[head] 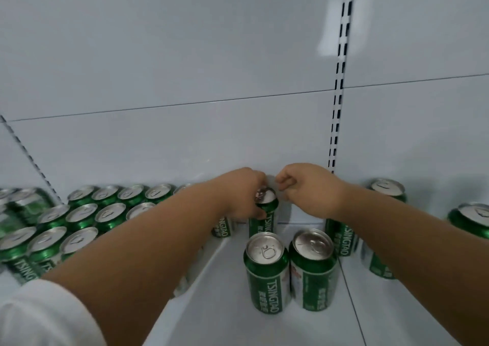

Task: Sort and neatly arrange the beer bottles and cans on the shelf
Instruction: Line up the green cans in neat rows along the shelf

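Green metal beer can [264,210] gets put at the back of the white shelf [225,306].
Left hand [242,194] grips its top; right hand [309,189], just beside, is curled and holds nothing. Best to set it down straight, snug beside the neat rows of green cans [79,218].

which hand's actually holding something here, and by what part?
Left hand grips a green can at the back of the shelf, around its top rim. Right hand is curled, holding nothing.
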`<action>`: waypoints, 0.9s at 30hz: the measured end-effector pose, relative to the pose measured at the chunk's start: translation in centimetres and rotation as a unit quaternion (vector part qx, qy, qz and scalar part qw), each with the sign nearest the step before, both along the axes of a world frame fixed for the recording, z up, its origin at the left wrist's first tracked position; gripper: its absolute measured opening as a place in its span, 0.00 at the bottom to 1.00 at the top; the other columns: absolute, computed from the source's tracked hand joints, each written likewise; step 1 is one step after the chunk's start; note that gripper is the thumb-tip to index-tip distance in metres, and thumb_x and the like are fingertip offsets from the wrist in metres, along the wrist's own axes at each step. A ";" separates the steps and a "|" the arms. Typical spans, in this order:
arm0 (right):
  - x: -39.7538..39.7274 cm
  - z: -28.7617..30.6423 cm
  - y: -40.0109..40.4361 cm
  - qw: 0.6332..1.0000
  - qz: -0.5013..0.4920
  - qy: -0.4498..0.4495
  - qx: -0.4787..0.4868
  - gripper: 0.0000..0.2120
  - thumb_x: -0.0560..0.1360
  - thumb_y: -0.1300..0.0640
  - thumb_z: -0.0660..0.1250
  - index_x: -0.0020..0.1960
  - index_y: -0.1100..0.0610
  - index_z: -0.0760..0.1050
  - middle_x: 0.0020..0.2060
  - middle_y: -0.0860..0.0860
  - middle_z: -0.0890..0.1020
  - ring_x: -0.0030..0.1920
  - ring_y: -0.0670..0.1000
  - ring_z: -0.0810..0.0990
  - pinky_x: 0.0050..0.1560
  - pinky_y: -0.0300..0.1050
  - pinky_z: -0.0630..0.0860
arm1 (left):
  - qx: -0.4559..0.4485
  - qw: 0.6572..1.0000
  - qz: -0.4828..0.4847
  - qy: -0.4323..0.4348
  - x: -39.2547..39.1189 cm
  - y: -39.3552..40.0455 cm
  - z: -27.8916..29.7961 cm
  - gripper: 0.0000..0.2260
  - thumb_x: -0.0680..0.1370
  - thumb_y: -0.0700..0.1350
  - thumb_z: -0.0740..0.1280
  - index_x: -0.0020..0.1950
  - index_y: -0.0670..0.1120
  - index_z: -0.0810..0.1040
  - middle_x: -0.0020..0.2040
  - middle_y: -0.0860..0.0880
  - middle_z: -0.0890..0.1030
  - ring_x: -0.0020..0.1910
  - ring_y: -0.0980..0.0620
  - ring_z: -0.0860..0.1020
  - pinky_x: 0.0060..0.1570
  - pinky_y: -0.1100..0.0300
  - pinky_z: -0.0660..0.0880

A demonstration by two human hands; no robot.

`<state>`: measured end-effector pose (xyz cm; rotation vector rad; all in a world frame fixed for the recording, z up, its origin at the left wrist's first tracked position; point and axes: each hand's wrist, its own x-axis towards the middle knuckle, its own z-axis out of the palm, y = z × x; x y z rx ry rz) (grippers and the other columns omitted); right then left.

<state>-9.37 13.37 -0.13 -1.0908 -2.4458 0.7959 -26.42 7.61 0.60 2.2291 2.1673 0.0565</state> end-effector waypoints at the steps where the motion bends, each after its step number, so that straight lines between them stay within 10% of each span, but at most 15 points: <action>1: -0.3 0.3 -0.6 1.000 0.005 -0.013 0.016 0.12 0.76 0.61 0.64 0.58 0.51 0.76 0.55 0.50 0.81 0.54 0.50 0.79 0.59 0.47 0.77 | -0.006 1.000 0.003 0.014 -0.7 -0.5 0.5 0.28 0.69 0.54 0.76 0.66 0.49 0.72 0.56 0.48 0.76 0.55 0.47 0.76 0.53 0.54 0.73; 10: -5.8 2.3 -7.0 0.949 0.008 -0.303 0.088 0.12 0.80 0.56 0.61 0.62 0.57 0.75 0.56 0.54 0.81 0.54 0.54 0.79 0.51 0.43 0.75 | -0.003 0.996 -0.080 0.048 -5.0 -2.3 2.1 0.25 0.70 0.57 0.75 0.62 0.51 0.73 0.56 0.50 0.78 0.53 0.48 0.76 0.53 0.53 0.73; 19: -8.5 2.5 -11.6 0.928 -0.081 -0.356 0.072 0.12 0.80 0.47 0.60 0.52 0.55 0.74 0.48 0.54 0.80 0.46 0.54 0.79 0.43 0.46 0.74 | 0.002 0.982 -0.178 0.071 -7.7 -4.0 3.1 0.24 0.69 0.63 0.73 0.56 0.49 0.76 0.47 0.50 0.79 0.46 0.50 0.77 0.49 0.51 0.77; 24: -10.1 0.4 -14.4 0.879 -0.060 -0.451 0.146 0.20 0.81 0.46 0.57 0.69 0.53 0.71 0.67 0.54 0.73 0.68 0.56 0.69 0.75 0.56 0.55 | 0.007 0.974 -0.200 0.103 -8.9 -5.1 2.4 0.25 0.68 0.65 0.73 0.56 0.49 0.76 0.47 0.50 0.79 0.46 0.50 0.77 0.46 0.53 0.76; 27: -10.8 -0.9 -15.4 0.858 -0.066 -0.484 0.160 0.30 0.81 0.43 0.57 0.78 0.57 0.58 0.76 0.57 0.61 0.76 0.57 0.57 0.77 0.56 0.44 | 0.017 0.973 -0.205 0.105 -9.6 -5.3 1.5 0.26 0.67 0.65 0.73 0.56 0.49 0.76 0.48 0.50 0.79 0.46 0.50 0.77 0.46 0.52 0.77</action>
